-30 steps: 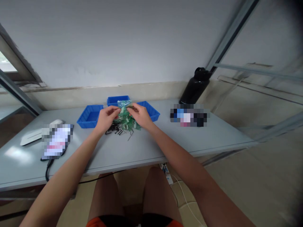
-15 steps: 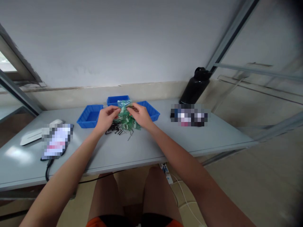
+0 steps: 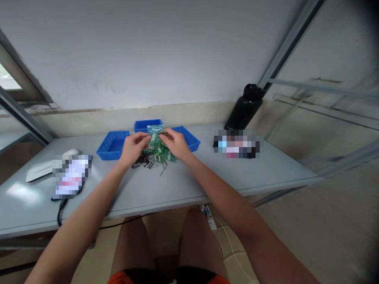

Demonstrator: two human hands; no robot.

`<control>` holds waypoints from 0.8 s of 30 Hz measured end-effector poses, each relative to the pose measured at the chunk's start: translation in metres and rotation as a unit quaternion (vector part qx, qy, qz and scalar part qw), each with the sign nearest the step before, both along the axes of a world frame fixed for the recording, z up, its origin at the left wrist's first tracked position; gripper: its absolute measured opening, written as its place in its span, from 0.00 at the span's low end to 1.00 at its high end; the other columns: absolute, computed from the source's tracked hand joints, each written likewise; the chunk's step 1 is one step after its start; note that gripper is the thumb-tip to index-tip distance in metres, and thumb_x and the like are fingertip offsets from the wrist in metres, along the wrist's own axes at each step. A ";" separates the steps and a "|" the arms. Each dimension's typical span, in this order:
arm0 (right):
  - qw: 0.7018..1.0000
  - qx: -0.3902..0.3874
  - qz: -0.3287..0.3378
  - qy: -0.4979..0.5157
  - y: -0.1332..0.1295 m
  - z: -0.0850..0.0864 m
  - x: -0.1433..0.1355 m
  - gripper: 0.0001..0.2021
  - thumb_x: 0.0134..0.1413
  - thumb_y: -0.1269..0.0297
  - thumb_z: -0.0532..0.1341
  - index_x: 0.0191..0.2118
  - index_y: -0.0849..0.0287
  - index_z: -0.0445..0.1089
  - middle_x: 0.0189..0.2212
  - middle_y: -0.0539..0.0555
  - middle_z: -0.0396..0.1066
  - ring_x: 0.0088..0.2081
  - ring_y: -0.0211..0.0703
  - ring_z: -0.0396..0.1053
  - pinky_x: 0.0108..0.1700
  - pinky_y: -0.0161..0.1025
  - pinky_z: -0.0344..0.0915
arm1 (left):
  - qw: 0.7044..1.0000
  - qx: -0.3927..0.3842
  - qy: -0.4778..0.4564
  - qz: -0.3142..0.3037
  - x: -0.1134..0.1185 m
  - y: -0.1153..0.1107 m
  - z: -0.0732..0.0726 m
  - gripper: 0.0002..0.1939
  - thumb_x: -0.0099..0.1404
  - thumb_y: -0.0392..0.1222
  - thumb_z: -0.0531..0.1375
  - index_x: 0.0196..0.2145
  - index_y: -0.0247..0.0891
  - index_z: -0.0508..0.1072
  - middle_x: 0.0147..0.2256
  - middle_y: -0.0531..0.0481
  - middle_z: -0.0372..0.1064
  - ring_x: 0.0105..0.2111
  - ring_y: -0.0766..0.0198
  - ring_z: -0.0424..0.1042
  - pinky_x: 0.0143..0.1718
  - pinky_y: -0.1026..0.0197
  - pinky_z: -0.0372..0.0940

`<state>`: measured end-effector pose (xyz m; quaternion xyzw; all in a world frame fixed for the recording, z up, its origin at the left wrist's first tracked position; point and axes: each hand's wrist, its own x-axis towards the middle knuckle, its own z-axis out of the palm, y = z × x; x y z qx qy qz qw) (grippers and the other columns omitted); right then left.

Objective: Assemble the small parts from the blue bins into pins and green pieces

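A clear greenish plastic bag [image 3: 156, 129] is pinched between my two hands above a pile on the table. My left hand [image 3: 134, 148] has its fingers closed on the bag's left side. On the opposite side, my right hand [image 3: 176, 145] grips it with thumb and fingers together. Beneath them lie green plastic packets [image 3: 161, 154] mixed with dark and silvery screws [image 3: 149, 161]. Blue trays stand around the pile: one on the left [image 3: 112, 146], one behind [image 3: 146, 124], one on the right [image 3: 189, 139], partly behind my right hand.
A black bottle [image 3: 243, 108] stands at the back right, with a blurred item [image 3: 237, 146] before it. On the left lie a phone [image 3: 72, 175] with a cable and a white device [image 3: 40, 169]. The table's front edge [image 3: 160, 206] runs above my legs.
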<state>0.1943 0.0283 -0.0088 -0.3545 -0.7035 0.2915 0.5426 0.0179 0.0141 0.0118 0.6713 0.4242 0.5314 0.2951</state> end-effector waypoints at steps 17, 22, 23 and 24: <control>1.000 -0.009 0.001 0.009 -0.001 0.002 0.000 0.10 0.54 0.55 0.58 0.31 0.56 0.67 0.24 0.48 0.67 0.28 0.38 0.66 0.33 0.37 0.63 | 1.000 0.008 -0.004 -0.005 0.000 0.001 -0.001 0.10 0.55 0.46 0.63 0.29 0.36 0.75 0.20 0.54 0.66 0.21 0.69 0.64 0.25 0.65 0.65; 1.000 -0.006 -0.002 0.004 0.000 0.001 0.000 0.09 0.55 0.56 0.58 0.31 0.56 0.66 0.25 0.48 0.68 0.28 0.38 0.67 0.33 0.37 0.63 | 1.000 0.004 -0.005 -0.005 0.000 0.001 -0.002 0.11 0.55 0.47 0.63 0.29 0.36 0.75 0.20 0.54 0.66 0.21 0.69 0.64 0.25 0.64 0.65; 1.000 -0.005 -0.002 0.002 0.000 0.001 0.000 0.09 0.55 0.56 0.57 0.31 0.56 0.66 0.25 0.48 0.67 0.28 0.38 0.67 0.34 0.37 0.63 | 1.000 0.002 -0.005 -0.004 0.000 0.001 -0.002 0.11 0.55 0.47 0.63 0.29 0.36 0.75 0.20 0.54 0.66 0.21 0.69 0.64 0.26 0.64 0.65; 1.000 -0.003 -0.003 0.001 0.000 0.001 0.001 0.09 0.55 0.56 0.57 0.31 0.56 0.66 0.24 0.48 0.67 0.28 0.38 0.67 0.34 0.37 0.63 | 1.000 0.001 -0.003 -0.002 0.000 0.001 -0.001 0.11 0.55 0.47 0.63 0.29 0.36 0.75 0.20 0.54 0.66 0.22 0.68 0.65 0.26 0.64 0.65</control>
